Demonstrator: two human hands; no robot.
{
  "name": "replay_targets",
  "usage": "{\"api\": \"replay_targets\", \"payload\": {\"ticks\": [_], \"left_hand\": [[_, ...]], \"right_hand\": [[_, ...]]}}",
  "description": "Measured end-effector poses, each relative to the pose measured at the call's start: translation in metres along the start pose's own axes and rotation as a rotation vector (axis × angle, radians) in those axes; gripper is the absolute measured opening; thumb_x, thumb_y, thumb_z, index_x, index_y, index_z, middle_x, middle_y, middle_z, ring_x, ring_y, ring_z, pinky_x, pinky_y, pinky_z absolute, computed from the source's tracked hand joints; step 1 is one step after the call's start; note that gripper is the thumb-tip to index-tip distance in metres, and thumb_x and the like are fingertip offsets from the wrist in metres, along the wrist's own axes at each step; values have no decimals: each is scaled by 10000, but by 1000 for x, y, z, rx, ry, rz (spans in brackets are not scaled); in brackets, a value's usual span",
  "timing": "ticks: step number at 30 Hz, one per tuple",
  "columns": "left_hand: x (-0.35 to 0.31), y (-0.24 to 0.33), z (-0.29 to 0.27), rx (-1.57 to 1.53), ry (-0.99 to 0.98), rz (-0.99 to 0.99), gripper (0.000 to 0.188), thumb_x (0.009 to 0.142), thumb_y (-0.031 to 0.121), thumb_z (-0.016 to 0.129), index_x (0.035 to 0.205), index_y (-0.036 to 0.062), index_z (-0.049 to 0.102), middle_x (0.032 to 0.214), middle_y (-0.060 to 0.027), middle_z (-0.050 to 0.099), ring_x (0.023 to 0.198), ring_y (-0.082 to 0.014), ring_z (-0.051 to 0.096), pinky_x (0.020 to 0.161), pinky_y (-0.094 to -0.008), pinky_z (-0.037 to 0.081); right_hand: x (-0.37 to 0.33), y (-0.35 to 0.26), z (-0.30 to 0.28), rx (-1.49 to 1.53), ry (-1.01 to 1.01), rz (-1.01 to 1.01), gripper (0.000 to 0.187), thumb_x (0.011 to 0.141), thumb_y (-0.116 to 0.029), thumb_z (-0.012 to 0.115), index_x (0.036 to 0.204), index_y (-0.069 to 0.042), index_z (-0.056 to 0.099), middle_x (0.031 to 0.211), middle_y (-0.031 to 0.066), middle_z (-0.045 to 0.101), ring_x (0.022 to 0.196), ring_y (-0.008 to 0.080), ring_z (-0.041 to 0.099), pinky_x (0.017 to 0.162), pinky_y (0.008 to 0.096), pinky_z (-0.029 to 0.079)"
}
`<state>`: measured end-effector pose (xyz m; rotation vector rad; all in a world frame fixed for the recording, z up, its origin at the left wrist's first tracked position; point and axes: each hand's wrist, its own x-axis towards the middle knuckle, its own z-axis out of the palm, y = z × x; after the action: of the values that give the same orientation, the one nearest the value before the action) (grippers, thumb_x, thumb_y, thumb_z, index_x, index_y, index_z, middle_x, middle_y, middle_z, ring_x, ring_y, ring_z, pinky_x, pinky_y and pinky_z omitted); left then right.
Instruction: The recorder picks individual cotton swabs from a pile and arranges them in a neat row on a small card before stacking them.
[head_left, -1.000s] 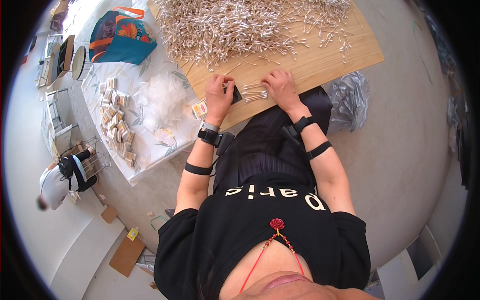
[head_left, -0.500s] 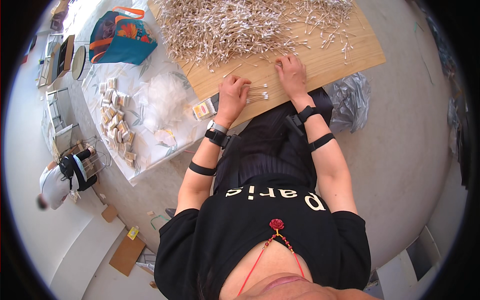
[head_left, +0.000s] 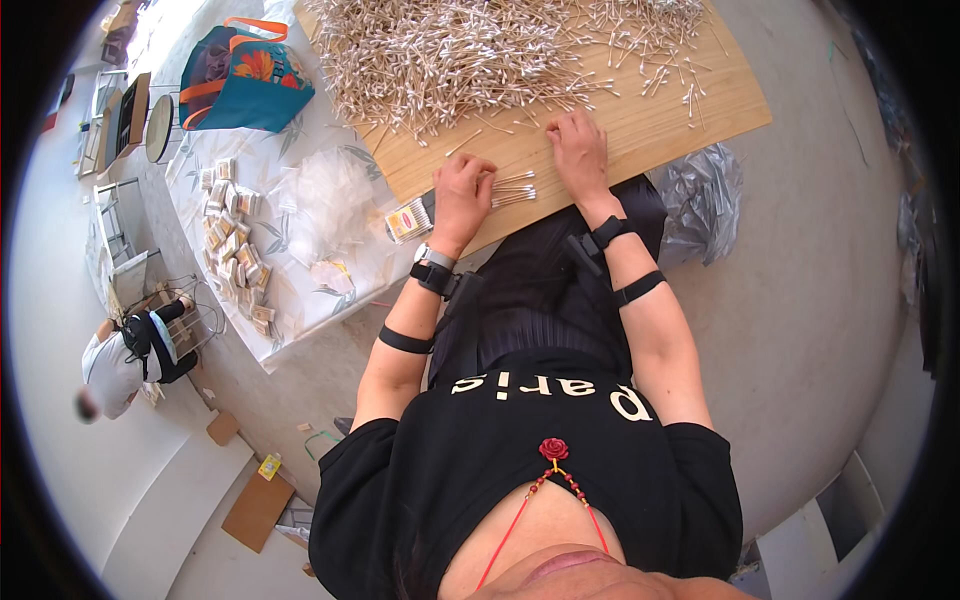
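Cotton swabs (head_left: 460, 60) lie in a big loose heap over the far part of a wooden board (head_left: 700, 110). Near the board's front edge my left hand (head_left: 463, 200) is closed around a small bunch of swabs (head_left: 518, 190), whose white tips point right. To the right of that bunch, my right hand (head_left: 580, 155) rests on the board just short of the heap. Its fingers are curled together, and whatever they hold, if anything, is hidden. A small packet of swabs (head_left: 408, 220) with a yellow and red label lies beside my left wrist.
Several packed swab packets (head_left: 235, 240) are piled on the white patterned tablecloth (head_left: 275, 335) at left, beside a heap of clear plastic bags (head_left: 325, 205). A teal tote bag (head_left: 260, 85) stands behind them. Grey plastic (head_left: 700, 200) sits right of my legs. Another person (head_left: 120, 360) is at far left.
My right hand has shifted slightly left along the board. My left hand stays nearly in place, still around the swabs.
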<state>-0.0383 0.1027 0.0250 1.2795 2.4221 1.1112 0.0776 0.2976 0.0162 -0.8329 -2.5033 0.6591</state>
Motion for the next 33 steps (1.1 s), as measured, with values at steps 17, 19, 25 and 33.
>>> {"api": "replay_targets", "payload": {"ticks": [17,19,25,33], "left_hand": [[16,-40,-15,181,93,-126,142,847,118,771,957,95,685,1005,-104,621,1042,-317,596,902,-456,420],[16,-38,-16,171,109,-123,145,842,112,775,951,91,682,1008,-101,626,1036,-315,599,897,-451,427],[19,-24,-21,89,131,-85,126,840,65,782,942,68,708,939,-115,639,878,-308,621,805,-425,495],[-8,14,-21,15,-130,96,164,794,107,829,929,104,735,931,-66,629,922,-277,613,844,-407,439]], "right_hand": [[-24,-13,2,11,-103,-247,74,889,-159,733,957,-150,707,947,27,661,1010,243,627,964,420,405],[-25,-13,3,12,-109,-267,70,887,-156,734,952,-149,709,942,28,660,1005,243,628,965,420,405],[-27,-12,2,44,-122,-255,73,881,-151,739,948,-149,711,930,32,657,999,244,628,963,417,405],[-29,-7,-2,69,-147,-169,89,895,-162,741,976,-139,713,971,31,677,1047,249,631,1000,428,399]]}}
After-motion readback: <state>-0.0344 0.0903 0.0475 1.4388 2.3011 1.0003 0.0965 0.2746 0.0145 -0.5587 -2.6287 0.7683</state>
